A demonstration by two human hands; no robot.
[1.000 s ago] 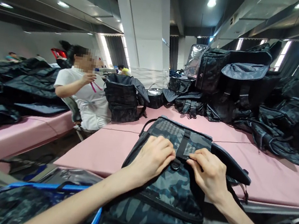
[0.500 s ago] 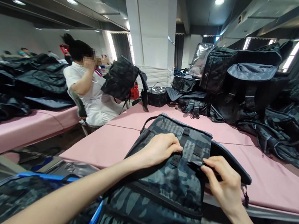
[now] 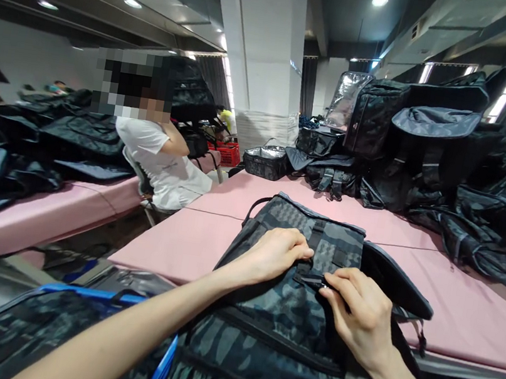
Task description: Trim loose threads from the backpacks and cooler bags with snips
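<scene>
A dark camouflage backpack (image 3: pixel 262 317) lies in front of me, its upper part over the pink table's edge and its panel of webbing loops facing up. My left hand (image 3: pixel 279 253) rests on this panel with fingers pinched at the webbing; what sits between the fingertips is hidden. From the right, my right hand (image 3: pixel 361 310) grips a small dark pointed tool (image 3: pixel 312 281), its tip against a short webbing tab just below my left fingertips. Its exact kind is hard to make out.
The pink table (image 3: pixel 170 234) stretches ahead. Piled bags (image 3: pixel 377 119) stand at its far right, beside an open silver-lined bag (image 3: pixel 267 160). A seated co-worker (image 3: pixel 162 163) is across on the left. A blue-edged container (image 3: pixel 85 293) with camouflage bags sits below left.
My right hand has moved left with the tool, bringing its tip to the webbing near my left hand. The co-worker's bag has been raised and moved back. My view has shifted slightly left.
</scene>
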